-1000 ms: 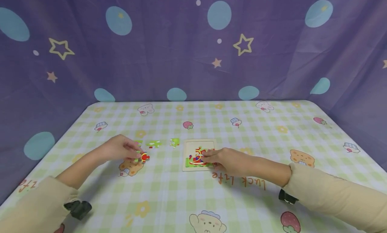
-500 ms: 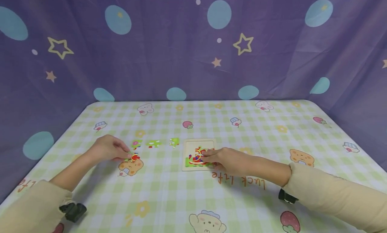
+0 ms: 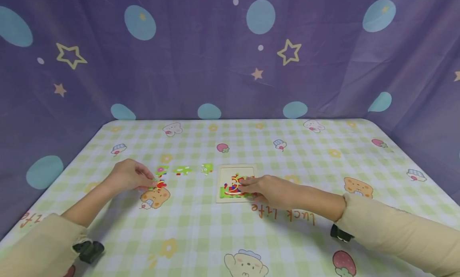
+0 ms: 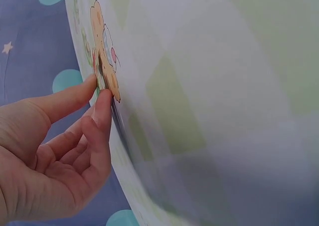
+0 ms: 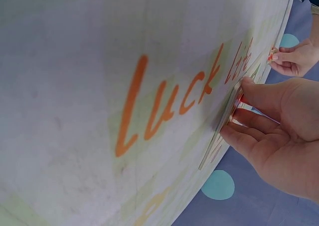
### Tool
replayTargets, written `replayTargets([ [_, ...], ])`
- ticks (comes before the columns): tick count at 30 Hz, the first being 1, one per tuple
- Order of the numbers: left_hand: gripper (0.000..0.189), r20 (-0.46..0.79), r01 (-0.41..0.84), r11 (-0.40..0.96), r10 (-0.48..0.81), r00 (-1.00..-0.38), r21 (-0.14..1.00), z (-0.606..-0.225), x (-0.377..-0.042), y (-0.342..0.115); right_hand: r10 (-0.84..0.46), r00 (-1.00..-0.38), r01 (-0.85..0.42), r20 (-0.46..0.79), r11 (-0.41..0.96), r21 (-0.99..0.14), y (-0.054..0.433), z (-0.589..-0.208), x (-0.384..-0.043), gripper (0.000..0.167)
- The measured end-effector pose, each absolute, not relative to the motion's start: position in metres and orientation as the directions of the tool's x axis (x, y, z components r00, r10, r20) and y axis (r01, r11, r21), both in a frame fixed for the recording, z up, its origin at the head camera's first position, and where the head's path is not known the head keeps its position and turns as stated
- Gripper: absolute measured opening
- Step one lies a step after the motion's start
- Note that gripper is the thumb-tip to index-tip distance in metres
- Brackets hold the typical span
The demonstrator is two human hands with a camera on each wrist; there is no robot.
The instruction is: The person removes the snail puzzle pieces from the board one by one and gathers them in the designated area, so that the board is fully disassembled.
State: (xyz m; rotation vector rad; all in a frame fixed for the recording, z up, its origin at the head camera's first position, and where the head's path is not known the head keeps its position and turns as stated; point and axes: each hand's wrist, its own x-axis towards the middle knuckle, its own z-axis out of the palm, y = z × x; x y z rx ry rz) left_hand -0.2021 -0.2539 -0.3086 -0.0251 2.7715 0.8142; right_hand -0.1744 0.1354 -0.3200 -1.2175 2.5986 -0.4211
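My left hand [image 3: 131, 176] pinches a small red and green puzzle piece [image 3: 161, 184] between thumb and fingertips at the table's left; in the left wrist view, that hand [image 4: 65, 146] hides most of the piece. Just right of the table's middle lies a square wooden puzzle tray [image 3: 236, 166] with red, blue and green pieces [image 3: 231, 189] fitted along its lower part. My right hand [image 3: 274, 191] rests on the tray's right side, its fingers touching the pieces. From the right wrist, the thumb and fingers of this hand [image 5: 279, 126] lie spread over the tray edge [image 5: 212, 148].
Three loose puzzle pieces lie in a row behind the left hand: a pink-flowered one [image 3: 162, 170], a green one [image 3: 183, 170] and a green one with eye-like spots [image 3: 206, 169]. A checked cloth [image 3: 201, 229] covers the table; a purple curtain [image 3: 179, 81] hangs behind.
My left hand has moved a little left with the red and green piece, uncovering the pink-flowered piece behind it. The right hand stays on the tray.
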Motion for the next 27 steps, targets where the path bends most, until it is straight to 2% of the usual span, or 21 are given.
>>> replayTargets([
  [18,0.027,-0.202,-0.052,0.861,0.059,-0.978,0.506,-0.303,-0.199,-0.254,-0.776,-0.622,-0.705,-0.107,0.615,-0.353,0.135,-0.321,-0.175,0.045],
  [27,0.032,-0.061,0.093,0.848,0.145,-0.988,0.522,-0.285,-0.208,-0.234,-0.778,-0.62,-0.709,-0.1,0.61,-0.354,0.135,-0.32,-0.175,0.045],
])
